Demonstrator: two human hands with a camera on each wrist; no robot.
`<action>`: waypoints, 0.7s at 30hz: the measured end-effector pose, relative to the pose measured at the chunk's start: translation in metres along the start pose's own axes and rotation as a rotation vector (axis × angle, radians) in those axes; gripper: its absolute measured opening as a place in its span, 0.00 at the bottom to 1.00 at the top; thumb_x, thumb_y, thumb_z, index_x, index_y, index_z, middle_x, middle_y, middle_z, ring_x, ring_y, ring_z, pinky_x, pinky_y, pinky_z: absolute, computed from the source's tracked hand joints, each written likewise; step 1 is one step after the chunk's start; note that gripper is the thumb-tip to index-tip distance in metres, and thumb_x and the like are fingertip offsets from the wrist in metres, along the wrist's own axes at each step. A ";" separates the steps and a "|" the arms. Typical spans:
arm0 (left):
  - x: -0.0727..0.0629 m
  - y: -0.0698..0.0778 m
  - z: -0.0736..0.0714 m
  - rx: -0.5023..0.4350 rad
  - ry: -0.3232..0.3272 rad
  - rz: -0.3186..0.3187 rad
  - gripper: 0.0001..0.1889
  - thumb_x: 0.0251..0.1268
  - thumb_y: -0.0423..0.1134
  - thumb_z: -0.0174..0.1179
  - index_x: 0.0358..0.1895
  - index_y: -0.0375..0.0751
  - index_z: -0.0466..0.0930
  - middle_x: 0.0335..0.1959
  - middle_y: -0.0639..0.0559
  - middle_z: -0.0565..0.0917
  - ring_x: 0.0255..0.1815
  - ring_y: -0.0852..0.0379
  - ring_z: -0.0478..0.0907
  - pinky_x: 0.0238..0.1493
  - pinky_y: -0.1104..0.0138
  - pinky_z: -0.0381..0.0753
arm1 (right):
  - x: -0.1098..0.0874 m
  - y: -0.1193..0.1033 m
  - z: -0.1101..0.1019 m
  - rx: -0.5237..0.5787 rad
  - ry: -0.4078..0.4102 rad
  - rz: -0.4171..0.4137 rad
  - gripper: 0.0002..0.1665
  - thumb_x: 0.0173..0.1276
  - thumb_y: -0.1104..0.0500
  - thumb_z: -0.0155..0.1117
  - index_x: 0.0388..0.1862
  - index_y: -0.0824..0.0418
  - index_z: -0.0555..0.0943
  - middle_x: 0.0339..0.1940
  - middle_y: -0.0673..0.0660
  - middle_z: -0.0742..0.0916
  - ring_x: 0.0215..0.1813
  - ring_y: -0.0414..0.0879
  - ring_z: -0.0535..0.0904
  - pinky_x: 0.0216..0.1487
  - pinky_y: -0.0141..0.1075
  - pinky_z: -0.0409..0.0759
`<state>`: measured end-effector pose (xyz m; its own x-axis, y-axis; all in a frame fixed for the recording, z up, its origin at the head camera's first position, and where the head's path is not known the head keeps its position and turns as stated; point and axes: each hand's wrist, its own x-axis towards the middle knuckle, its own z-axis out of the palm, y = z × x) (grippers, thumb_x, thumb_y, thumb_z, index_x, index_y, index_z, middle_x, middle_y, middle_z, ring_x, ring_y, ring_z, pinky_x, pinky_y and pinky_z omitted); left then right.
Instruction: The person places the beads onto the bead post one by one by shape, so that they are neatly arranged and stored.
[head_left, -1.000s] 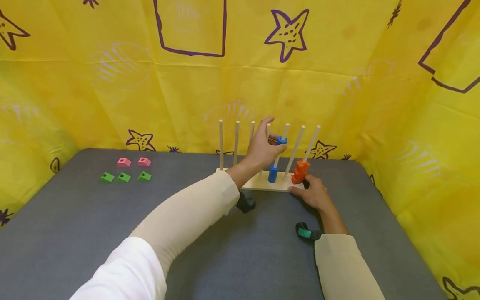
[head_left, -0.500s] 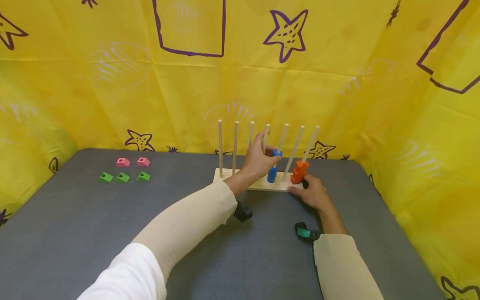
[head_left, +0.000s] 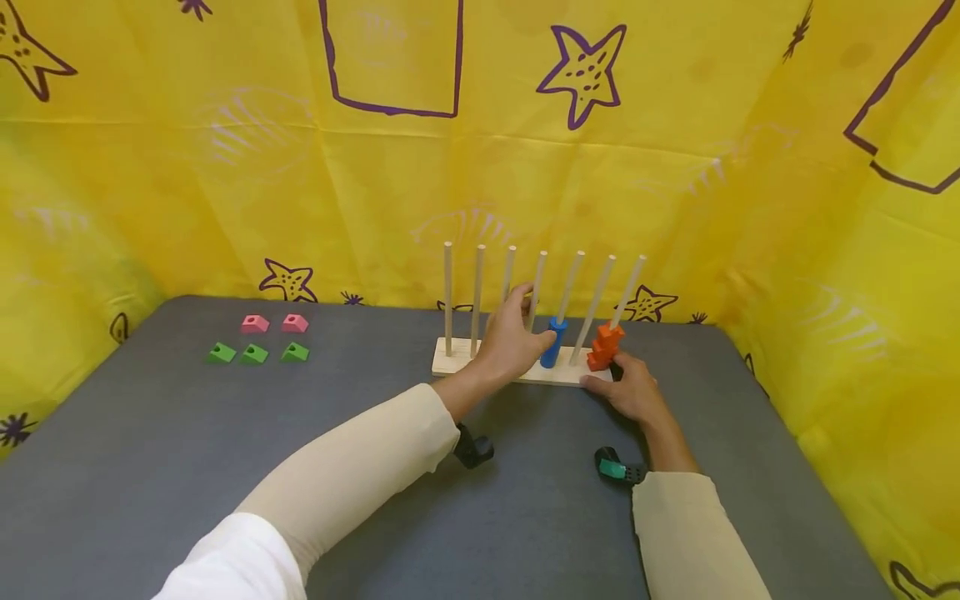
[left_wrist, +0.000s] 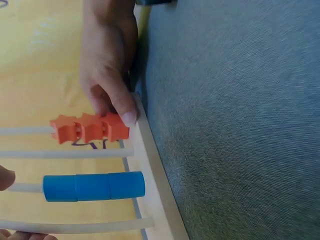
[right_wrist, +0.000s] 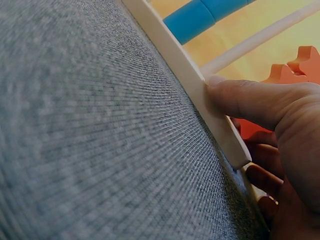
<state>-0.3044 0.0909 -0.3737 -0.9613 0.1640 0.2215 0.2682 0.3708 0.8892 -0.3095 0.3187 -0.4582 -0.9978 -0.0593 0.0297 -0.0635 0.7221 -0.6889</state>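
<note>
On my feeds, the yellow cloth (head_left: 375, 183) rose behind the fingers of both hands, and the grey desk (head_left: 487, 542) spread beneath them. The wooden peg rack (head_left: 459, 360) stood on it, and I had its near end clamped by the right hand (head_left: 633, 387), thumb on the front edge and the other fingers curled round the end. My left hand (head_left: 510, 342) hung among the pegs, its fingers apart and holding nothing; whether they touched a peg I couldn't tell. The blue stack (head_left: 553, 346), three pieces on one peg, sat down on the base just beside the left thumb, with a gap between them. The orange stack (head_left: 606, 348) of star shapes stood right beside the right fingers. Well to the left of the left fingers lay three green blocks (head_left: 253, 355), with two pink blocks (head_left: 295, 322) behind them.
</note>
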 end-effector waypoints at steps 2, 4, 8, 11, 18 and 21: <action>-0.006 0.001 -0.004 0.001 -0.016 0.004 0.38 0.61 0.34 0.66 0.73 0.43 0.57 0.63 0.45 0.72 0.62 0.47 0.69 0.56 0.55 0.73 | -0.001 0.000 -0.001 0.001 0.001 0.004 0.38 0.62 0.46 0.70 0.62 0.69 0.73 0.61 0.71 0.75 0.62 0.67 0.68 0.63 0.62 0.59; -0.013 0.001 -0.010 -0.010 -0.025 0.020 0.37 0.61 0.34 0.65 0.73 0.42 0.58 0.64 0.45 0.71 0.63 0.47 0.69 0.57 0.56 0.73 | -0.002 0.000 -0.001 0.002 0.000 0.007 0.38 0.62 0.46 0.70 0.62 0.69 0.73 0.61 0.71 0.75 0.61 0.67 0.68 0.63 0.63 0.59; -0.027 0.002 -0.023 -0.039 -0.019 0.087 0.34 0.60 0.32 0.65 0.70 0.39 0.63 0.60 0.45 0.75 0.58 0.48 0.74 0.55 0.59 0.74 | -0.003 0.001 -0.003 -0.001 0.000 0.009 0.37 0.62 0.47 0.70 0.62 0.69 0.72 0.61 0.71 0.75 0.61 0.68 0.68 0.63 0.63 0.58; -0.036 0.002 -0.031 -0.064 0.019 0.149 0.30 0.59 0.30 0.66 0.66 0.37 0.68 0.54 0.45 0.79 0.52 0.51 0.76 0.51 0.63 0.76 | -0.004 0.002 -0.003 0.000 0.002 0.005 0.37 0.62 0.48 0.71 0.62 0.69 0.72 0.61 0.71 0.75 0.62 0.68 0.68 0.63 0.63 0.58; -0.053 0.001 -0.055 -0.170 0.130 0.282 0.21 0.57 0.25 0.66 0.56 0.31 0.76 0.44 0.43 0.82 0.44 0.50 0.79 0.45 0.58 0.80 | -0.005 0.001 -0.003 -0.001 -0.013 0.031 0.38 0.62 0.47 0.71 0.63 0.68 0.72 0.62 0.71 0.74 0.61 0.67 0.68 0.63 0.62 0.60; -0.060 -0.004 -0.071 -0.193 0.163 0.327 0.20 0.57 0.24 0.65 0.54 0.29 0.77 0.44 0.40 0.82 0.43 0.48 0.79 0.43 0.57 0.80 | -0.004 -0.002 -0.002 0.006 -0.019 0.030 0.39 0.62 0.47 0.71 0.64 0.68 0.71 0.63 0.70 0.74 0.61 0.67 0.68 0.63 0.62 0.60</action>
<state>-0.2526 0.0148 -0.3622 -0.8288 0.0917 0.5520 0.5596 0.1421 0.8165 -0.3060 0.3194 -0.4555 -0.9987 -0.0506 -0.0049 -0.0331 0.7199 -0.6933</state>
